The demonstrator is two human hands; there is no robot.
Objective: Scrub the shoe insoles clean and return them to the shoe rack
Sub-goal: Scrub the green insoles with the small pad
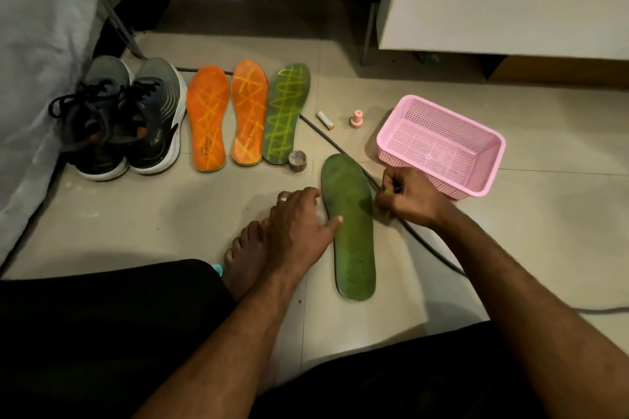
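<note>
Nearest us on the floor tiles (pixel 204 214) lies the plain green insole (pixel 352 231): our left hand (pixel 299 221) rests its thumb on its left edge, fingers relaxed, while our right hand (pixel 408 196), just right of it, is curled around a small yellow-green object we cannot identify. Beyond that insole's toe stand a tape roll (pixel 297 160), a marked green insole (pixel 286 112), two orange insoles (pixel 228 116) and sneakers (pixel 129 119); farther right sits a pink basket (pixel 442 143).

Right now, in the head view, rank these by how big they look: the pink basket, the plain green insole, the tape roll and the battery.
1. pink basket and plain green insole: look alike in extent, and the insole lies nearer the camera, so I won't rank them
2. tape roll
3. battery
</note>
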